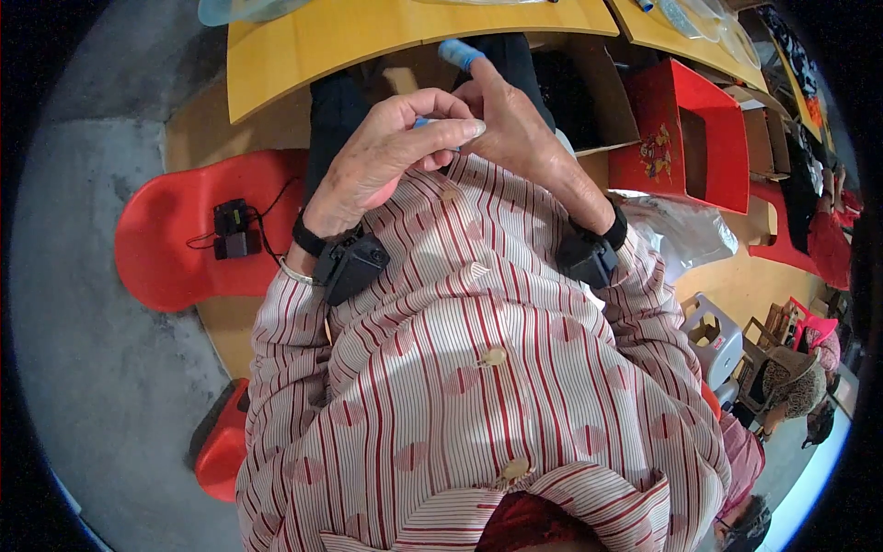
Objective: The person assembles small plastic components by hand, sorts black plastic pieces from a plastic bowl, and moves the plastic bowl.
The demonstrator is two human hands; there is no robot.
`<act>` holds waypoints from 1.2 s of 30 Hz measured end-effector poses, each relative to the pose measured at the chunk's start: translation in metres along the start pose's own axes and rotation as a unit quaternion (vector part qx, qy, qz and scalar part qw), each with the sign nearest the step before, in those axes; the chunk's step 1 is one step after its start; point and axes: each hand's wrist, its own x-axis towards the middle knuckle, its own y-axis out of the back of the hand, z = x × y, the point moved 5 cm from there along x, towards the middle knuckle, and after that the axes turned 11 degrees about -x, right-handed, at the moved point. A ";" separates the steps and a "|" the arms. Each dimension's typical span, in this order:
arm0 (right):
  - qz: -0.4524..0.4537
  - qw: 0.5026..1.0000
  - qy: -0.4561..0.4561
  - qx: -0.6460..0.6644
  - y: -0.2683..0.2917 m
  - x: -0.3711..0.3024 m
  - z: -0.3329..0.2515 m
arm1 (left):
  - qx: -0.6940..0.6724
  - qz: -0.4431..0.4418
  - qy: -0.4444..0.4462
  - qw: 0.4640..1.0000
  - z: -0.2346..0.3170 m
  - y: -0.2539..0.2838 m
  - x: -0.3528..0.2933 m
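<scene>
Striped shirt (414, 377): pale woven cloth with red stripes and round reddish patches is filling the foreground, its folds rippling around round, pale buttons (492, 356).
Left hand (391, 143): thumb and fingers are curling together, pinch-like, against the right hand; what they are pinching, if anything, one cannot tell.
Right hand (515, 124): 1 finger is pointing out toward the table while others are partly hiding; their grip cannot be told.
Blue covering (455, 53): a sleeve-like wrap is encasing that right fingertip; a blue patch (423, 121) is showing among the left fingers.
Wrists: 2 boxy black devices (349, 265) are sitting on dark straps.
Table (368, 37): a smooth yellow top is stretching beyond the hands.
Red seat (156, 239): molded plastic is supporting small black boxes (236, 241) and a thin, looping cord.
Right side: an angular red box (658, 106) is standing beside a brown carton (602, 78), near crinkled clear plastic (685, 230).
</scene>
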 end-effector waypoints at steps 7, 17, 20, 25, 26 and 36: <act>-0.108 0.928 -0.182 0.307 -0.016 -0.008 0.004 | 0.063 -0.004 -0.074 0.995 0.006 0.000 -0.004; -0.014 0.990 -0.032 0.133 -0.005 0.013 0.008 | 0.134 -0.026 -0.138 0.981 0.010 0.007 0.009; -0.069 0.996 -0.003 0.050 0.002 0.028 0.016 | 0.166 -0.058 -0.138 0.975 0.021 0.009 0.018; -0.056 0.993 -0.006 0.108 0.016 0.036 0.012 | 0.123 -0.037 -0.089 0.988 0.022 0.028 0.032; -0.013 0.997 0.033 0.061 0.011 0.035 0.019 | 0.104 -0.043 -0.094 0.989 0.019 0.030 0.037; -0.054 0.998 0.011 0.008 -0.009 0.049 0.020 | 0.037 -0.006 -0.072 0.997 0.013 0.049 0.040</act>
